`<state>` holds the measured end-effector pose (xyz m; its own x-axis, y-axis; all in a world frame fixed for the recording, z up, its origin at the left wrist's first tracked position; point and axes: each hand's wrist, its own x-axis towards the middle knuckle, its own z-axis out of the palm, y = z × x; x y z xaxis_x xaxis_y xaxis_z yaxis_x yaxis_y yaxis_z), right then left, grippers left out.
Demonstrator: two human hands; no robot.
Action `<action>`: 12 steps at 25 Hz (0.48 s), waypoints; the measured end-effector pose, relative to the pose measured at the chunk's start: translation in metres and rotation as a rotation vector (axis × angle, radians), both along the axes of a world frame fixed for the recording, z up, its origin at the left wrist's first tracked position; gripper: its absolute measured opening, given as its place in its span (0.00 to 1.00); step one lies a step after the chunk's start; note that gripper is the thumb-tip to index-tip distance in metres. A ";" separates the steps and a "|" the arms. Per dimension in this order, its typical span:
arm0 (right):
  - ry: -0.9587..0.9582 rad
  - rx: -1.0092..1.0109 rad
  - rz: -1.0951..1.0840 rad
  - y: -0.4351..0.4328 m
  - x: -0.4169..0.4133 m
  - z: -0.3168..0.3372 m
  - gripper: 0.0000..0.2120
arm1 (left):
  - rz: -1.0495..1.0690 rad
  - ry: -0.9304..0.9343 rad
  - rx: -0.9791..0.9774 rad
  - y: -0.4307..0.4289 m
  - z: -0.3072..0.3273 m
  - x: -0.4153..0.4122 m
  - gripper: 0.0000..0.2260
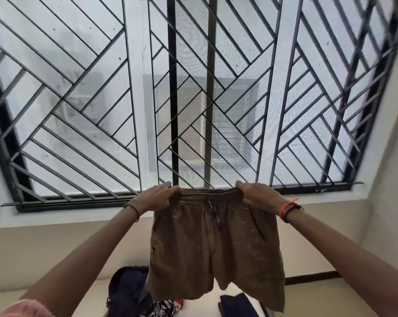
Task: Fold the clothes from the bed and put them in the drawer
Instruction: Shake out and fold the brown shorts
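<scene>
A pair of brown shorts [216, 248] with a drawstring hangs in the air in front of me, held up by its waistband. My left hand [158, 197] grips the waistband's left corner. My right hand [259, 196] grips the right corner. Both arms are stretched forward and up. The legs of the shorts dangle above the bed [239, 300], whose white surface shows at the bottom of the view. No drawer is in sight.
A dark blue garment [127, 289] and a black-and-white patterned cloth [159, 308] lie heaped on the bed at lower left. A dark blue folded item [238, 304] lies at lower right. A large window with a black metal grille [193, 99] fills the wall ahead.
</scene>
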<state>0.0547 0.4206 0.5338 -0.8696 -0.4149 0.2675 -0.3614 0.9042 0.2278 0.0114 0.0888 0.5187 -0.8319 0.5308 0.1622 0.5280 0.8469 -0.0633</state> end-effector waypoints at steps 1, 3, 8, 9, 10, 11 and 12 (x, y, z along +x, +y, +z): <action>0.009 -0.015 0.036 0.002 0.004 -0.003 0.26 | 0.000 -0.021 0.076 0.001 -0.002 -0.003 0.22; 0.017 -0.035 0.124 0.008 0.009 -0.008 0.32 | -0.025 0.017 0.186 0.002 -0.002 -0.006 0.14; -0.018 -0.031 0.184 0.024 0.012 -0.013 0.20 | -0.088 0.058 0.289 0.006 0.005 0.008 0.15; -0.042 -0.031 0.177 0.026 0.016 -0.013 0.20 | -0.093 0.064 0.284 0.006 0.006 0.011 0.18; -0.055 -0.029 0.169 0.027 0.018 -0.013 0.21 | -0.100 0.075 0.255 0.005 0.005 0.013 0.21; -0.055 -0.030 0.164 0.028 0.022 -0.013 0.21 | -0.114 0.091 0.217 0.003 0.002 0.013 0.22; -0.050 -0.030 0.160 0.029 0.025 -0.014 0.21 | -0.125 0.102 0.186 0.003 -0.002 0.013 0.22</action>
<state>0.0796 0.4496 0.5200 -0.8058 -0.5415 0.2399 -0.5114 0.8404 0.1792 0.0248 0.0914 0.5172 -0.7357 0.5821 0.3462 0.6286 0.7771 0.0292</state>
